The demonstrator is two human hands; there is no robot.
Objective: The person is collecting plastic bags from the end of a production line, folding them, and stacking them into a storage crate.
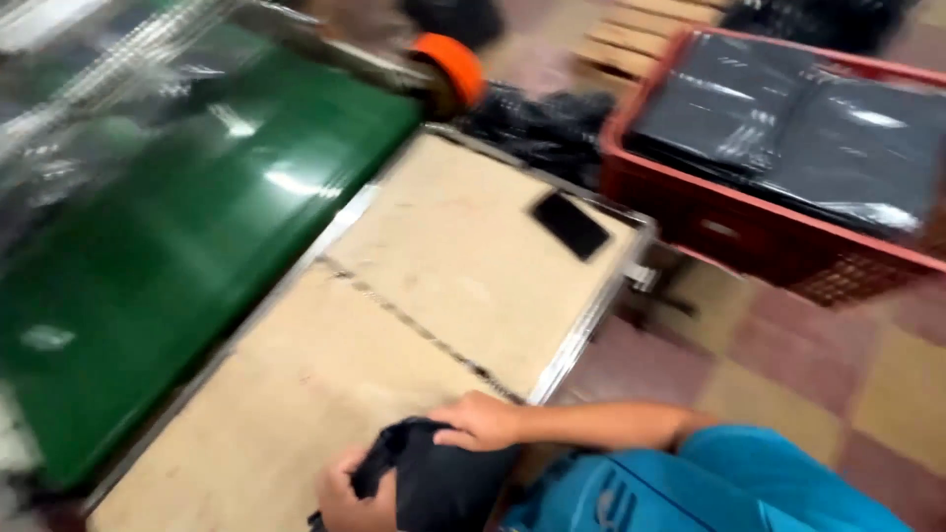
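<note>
Black and limp, the piece of fabric (439, 483) sits at the bottom centre of the frame, bunched between both hands right at the near edge of the tabletop (414, 286). It looks like soft, thin cloth with a dull sheen, folded over on itself, with a loose corner pulled out toward the left; motion blur hides any seam or print from me.

My right hand (480, 422) lies on top of the bundle, fingers curled over its upper edge, so that grip is clenched on the fabric. My left hand (347, 498) is lower, at the bottom edge of the frame, pinching the stretched corner from beneath; that grip is also closed on the fabric. A blue sleeve (690, 483) fills the lower right corner.

The tabletop is a pale beige board with a metal rim and a dark crack running diagonally across it. A flat black phone (571, 225) lies on it toward the upper centre, well apart from the hands. A green conveyor belt (197, 227) runs along the left side, ending at an orange roller (451, 65) near the top. In the upper right a red crate (729, 222) holds stacked dark plastic-wrapped packs (788, 128).
</note>
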